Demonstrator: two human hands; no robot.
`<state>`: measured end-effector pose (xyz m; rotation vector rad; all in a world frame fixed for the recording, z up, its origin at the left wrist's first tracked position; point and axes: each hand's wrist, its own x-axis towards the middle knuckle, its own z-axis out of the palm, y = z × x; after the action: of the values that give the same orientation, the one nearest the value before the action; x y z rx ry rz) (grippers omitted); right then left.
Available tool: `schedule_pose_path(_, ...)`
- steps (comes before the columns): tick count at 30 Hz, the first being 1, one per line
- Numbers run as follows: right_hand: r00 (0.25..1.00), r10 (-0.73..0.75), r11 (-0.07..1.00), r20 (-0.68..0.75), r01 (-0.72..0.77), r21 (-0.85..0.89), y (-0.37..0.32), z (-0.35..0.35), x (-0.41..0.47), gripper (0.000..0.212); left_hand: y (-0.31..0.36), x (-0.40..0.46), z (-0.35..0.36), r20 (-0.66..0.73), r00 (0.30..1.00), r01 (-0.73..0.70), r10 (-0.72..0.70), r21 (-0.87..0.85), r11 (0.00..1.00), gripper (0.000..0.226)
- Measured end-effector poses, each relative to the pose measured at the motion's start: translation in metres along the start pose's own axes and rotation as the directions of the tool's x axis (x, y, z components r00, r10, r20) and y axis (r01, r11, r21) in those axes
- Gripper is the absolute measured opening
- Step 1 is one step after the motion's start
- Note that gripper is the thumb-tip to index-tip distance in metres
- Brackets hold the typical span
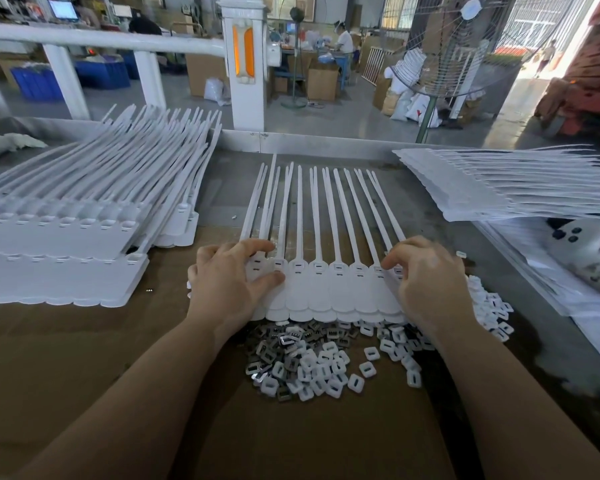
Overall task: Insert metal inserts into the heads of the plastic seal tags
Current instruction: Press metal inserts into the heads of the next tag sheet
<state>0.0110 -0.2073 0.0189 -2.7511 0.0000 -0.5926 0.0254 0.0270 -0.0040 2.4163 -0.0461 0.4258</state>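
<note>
A white strip of joined plastic seal tags [329, 292] lies flat in the middle of the cardboard-covered table, tails pointing away from me. My left hand [229, 282] grips the strip's left end, thumb and fingers pinching the leftmost heads. My right hand [426, 282] rests on the strip's right end, fingertips curled onto the heads there. Just in front of the strip lies a heap of small metal inserts [274, 344] mixed with white plastic caps [329, 372]. Whether either hand holds an insert is hidden.
A big stack of tag strips [66, 237] fills the table's left side. Another stack [499, 185] lies at the right. A white bag-like object with dark spots [579, 244] sits at the right edge. A metal rail [326, 142] bounds the table's far side.
</note>
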Motion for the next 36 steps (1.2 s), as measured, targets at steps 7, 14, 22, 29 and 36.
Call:
schedule_pose_path(7,0.999,-0.034,0.999,-0.012,0.035,0.015,0.0008,0.0020,-0.0022,0.024,0.0021,-0.0016,-0.0020,-0.011,1.000,-0.018,0.017,-0.038,0.999,0.035)
schedule_pose_path(14,0.997,-0.074,0.991,0.006,0.074,-0.110,-0.0017,0.0009,-0.0026,0.035,0.0027,-0.0010,-0.0022,0.000,1.000,-0.013,0.013,-0.013,1.000,0.035)
schedule_pose_path(22,0.993,-0.101,0.980,0.053,0.108,-0.170,-0.0041,-0.0019,-0.0011,0.031,0.0023,-0.0014,-0.0027,0.009,1.000,-0.016,0.016,-0.004,1.000,0.032)
schedule_pose_path(29,0.995,-0.072,0.985,0.068,0.082,-0.153,-0.0049,-0.0025,0.0018,0.024,0.0012,-0.0005,-0.0017,0.018,1.000,-0.016,0.016,0.009,1.000,0.032)
schedule_pose_path(36,0.994,-0.060,0.987,0.092,0.073,-0.144,-0.0052,-0.0051,0.0011,0.022,0.0000,0.0002,-0.0007,0.020,1.000,-0.023,0.023,0.016,1.000,0.031)
